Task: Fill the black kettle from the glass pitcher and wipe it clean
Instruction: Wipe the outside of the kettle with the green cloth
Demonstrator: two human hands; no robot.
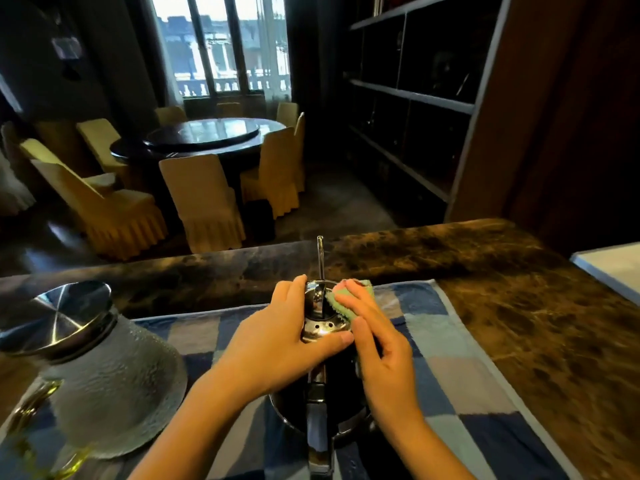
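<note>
Head view: the task looks to be in its second half. The textured glass pitcher (114,382) with its brushed-steel lid stands capped at the left, well apart from the hands, so pouring is probably over, though the water level inside the kettle cannot be seen. The black kettle (320,329), round-bodied with a chrome lid and a thin straight spout (320,254), sits mid-tabletop on a blue-and-grey checked towel (450,368), handle toward the person. The left hand (277,344) steadies it, its grip curled round the chrome top, thumb near and fingers on the far side. The right hand (377,344) has its grip spread, fingers laid flat and pressing a small green cloth (349,299) against the lid's right side. Only the lid is being wiped; body, handle and spout seemingly remain. The brown marbled tabletop (519,306) carries a pale board at its right edge. Beyond are a round dark dining table (204,133), yellow-covered chairs and dark shelving (415,91); nothing crowds the kettle.
</note>
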